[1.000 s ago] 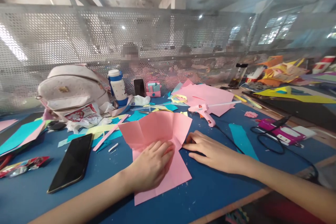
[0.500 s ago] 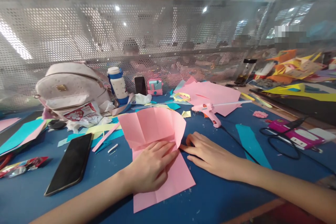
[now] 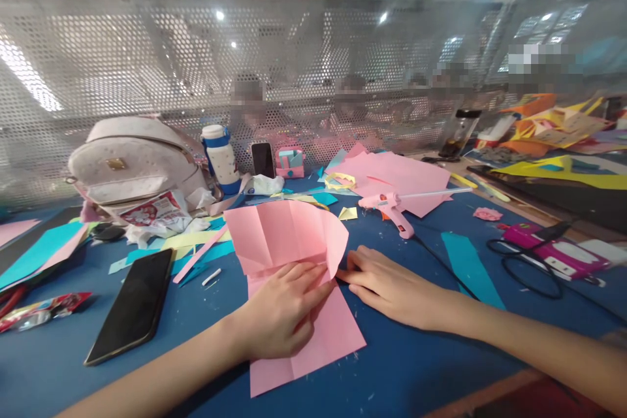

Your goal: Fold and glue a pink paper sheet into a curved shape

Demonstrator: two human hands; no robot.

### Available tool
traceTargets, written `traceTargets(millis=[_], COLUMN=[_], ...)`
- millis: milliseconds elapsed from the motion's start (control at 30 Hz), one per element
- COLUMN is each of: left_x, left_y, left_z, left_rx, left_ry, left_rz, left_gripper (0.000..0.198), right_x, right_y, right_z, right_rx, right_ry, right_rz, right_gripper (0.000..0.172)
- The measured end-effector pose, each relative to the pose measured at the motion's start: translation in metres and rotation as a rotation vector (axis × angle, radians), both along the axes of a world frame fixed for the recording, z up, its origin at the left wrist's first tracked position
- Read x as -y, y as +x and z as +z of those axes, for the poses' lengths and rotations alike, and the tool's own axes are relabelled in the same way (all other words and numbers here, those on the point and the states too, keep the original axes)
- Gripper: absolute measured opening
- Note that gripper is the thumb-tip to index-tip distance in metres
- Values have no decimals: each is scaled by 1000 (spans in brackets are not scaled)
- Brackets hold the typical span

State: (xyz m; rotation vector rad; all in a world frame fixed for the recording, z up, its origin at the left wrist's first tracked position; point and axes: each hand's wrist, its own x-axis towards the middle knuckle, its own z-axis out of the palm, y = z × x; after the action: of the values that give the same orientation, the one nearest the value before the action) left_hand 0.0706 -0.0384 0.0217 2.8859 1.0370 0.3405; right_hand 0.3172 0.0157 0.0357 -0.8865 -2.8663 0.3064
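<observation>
A creased pink paper sheet [image 3: 289, 235] lies on the blue table [image 3: 392, 353] in front of me, its far half bent upward. My left hand [image 3: 281, 307] lies on the sheet's middle with fingers stretched out, pressing it down. My right hand [image 3: 386, 284] rests flat on the table at the sheet's right edge, fingertips touching the fold.
A black phone [image 3: 132, 304] lies left of the sheet. A pink glue gun [image 3: 392, 206], its cable, more pink sheets [image 3: 396, 176] and a teal strip [image 3: 470, 268] lie to the right. A white backpack [image 3: 132, 166], bottle [image 3: 220, 157] and paper scraps sit behind. People sit beyond a perforated metal screen [image 3: 147, 65].
The sheet's raised far half has curled further up and its right flap has folded inward. My right fingertips have closed in on the fold. The view shifted slightly.
</observation>
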Motion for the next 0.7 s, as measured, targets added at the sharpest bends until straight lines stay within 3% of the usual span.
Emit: traceTargets(millis=[300, 700], left_x=[1, 1], left_y=[0, -1], left_z=[-2, -3], left_rx=[-14, 44], left_ry=[6, 3], left_rz=[5, -20], left_gripper=[68, 68], right_x=[21, 26], right_y=[11, 8], right_z=[5, 0], right_rx=[74, 79], right_ry=[116, 225], right_rz=[69, 93], right_gripper=[37, 33])
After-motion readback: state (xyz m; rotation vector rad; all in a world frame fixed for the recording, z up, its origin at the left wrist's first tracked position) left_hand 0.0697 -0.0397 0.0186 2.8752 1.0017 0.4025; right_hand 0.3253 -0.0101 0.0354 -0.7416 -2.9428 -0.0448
